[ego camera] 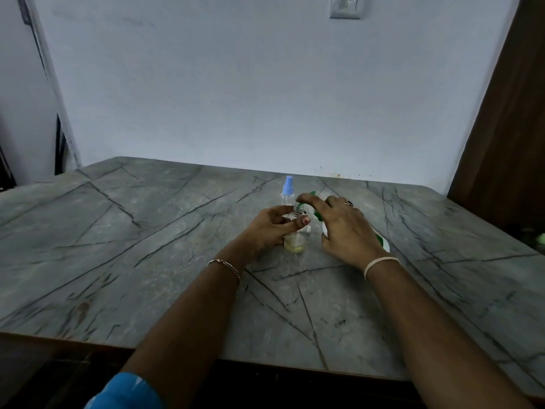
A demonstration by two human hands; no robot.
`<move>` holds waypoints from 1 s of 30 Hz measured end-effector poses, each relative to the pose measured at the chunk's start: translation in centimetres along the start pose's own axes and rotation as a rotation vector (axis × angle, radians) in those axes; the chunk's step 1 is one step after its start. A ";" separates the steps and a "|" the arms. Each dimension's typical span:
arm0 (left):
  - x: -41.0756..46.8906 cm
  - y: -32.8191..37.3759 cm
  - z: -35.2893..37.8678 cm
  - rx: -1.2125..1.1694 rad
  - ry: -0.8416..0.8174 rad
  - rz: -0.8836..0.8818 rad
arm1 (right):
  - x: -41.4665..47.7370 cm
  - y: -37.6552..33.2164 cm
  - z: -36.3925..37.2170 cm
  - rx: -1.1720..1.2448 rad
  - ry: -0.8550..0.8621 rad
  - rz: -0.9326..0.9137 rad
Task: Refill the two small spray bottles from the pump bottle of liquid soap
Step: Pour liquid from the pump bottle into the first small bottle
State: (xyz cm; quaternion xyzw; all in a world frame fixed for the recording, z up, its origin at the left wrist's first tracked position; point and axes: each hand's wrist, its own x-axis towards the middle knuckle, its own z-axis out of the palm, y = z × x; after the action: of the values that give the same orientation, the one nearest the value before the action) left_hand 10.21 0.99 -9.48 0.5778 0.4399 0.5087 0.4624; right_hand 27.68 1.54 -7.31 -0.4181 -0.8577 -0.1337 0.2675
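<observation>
A small clear spray bottle (295, 242) with its top off stands on the grey marble table (147, 246); yellowish liquid fills its bottom. My left hand (269, 228) grips this bottle around its upper part. My right hand (345, 228) holds the white pump bottle (382, 242) with green markings, tilted toward the open bottle, forefinger lying over the green pump head (303, 202), whose nozzle is at the open neck. Behind stands a second clear spray bottle (288, 191) with its blue sprayer on.
The table runs to a pale wall at the back. A dark wooden panel (507, 128) rises at the right. Something green (539, 239) lies at the right edge of the view. The table's front edge is close to my body.
</observation>
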 end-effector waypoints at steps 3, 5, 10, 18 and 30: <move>0.0 0.0 -0.1 0.009 -0.004 -0.005 | -0.3 0.2 -0.1 0.009 -0.002 -0.019; -0.1 0.1 0.0 0.010 0.000 -0.002 | -0.3 0.2 -0.2 0.008 -0.014 -0.013; -0.5 0.4 0.1 0.007 0.000 0.005 | 0.3 -0.3 -0.1 0.027 -0.005 0.016; -0.6 0.5 0.2 0.009 -0.001 0.009 | -0.2 0.0 -0.1 -0.005 -0.005 0.000; -0.5 0.5 0.1 0.041 -0.005 0.016 | 0.4 -0.4 0.2 0.025 0.013 0.018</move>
State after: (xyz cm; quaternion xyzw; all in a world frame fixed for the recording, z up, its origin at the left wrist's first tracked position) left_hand 10.29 0.35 -9.12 0.5918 0.4446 0.5018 0.4475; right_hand 27.11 1.64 -7.29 -0.4216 -0.8538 -0.1230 0.2794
